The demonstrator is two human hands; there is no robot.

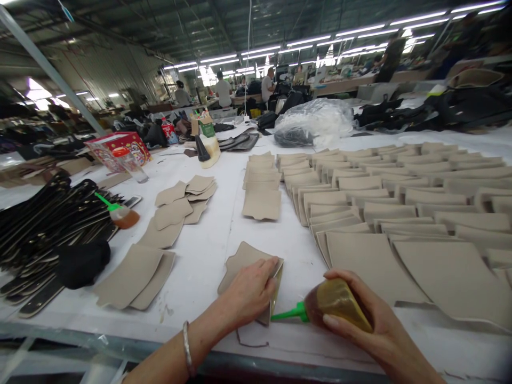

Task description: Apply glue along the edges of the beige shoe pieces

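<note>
black strips (44,229) lie heaped at the far left of the bench (222,213), with a dark cloth bundle (84,264) by their near end and an amber bottle (125,217) just beside, its green spout angled away to the left. next come loose panels (130,272), some overlapping, well apart from the right hand.

near the middle i have the left hand (250,290) palm down on one beige piece (240,261). its fingers lie close together and reach across to the far right corner; the thumb is hidden from me, so i cannot tell whether they pinch the piece or only press it. a glossy, yellowish strip shows along the right edge, beside the fingertips.

just right of that edge the green nozzle (294,313) points left, and this is the relation i would watch: its tip sits at the near right corner of the piece, though whether it touches i cannot tell from here. the squeeze bottle (340,304) is tipped over, long axis running roughly side to side. the tip is nearer the left hand, but the right hand (376,320) governs it, fingers curled round the far side, thumb on the near side, closed as far as the body allows.

overlapping rows of panels (360,253) spread behind and to the right.
</note>
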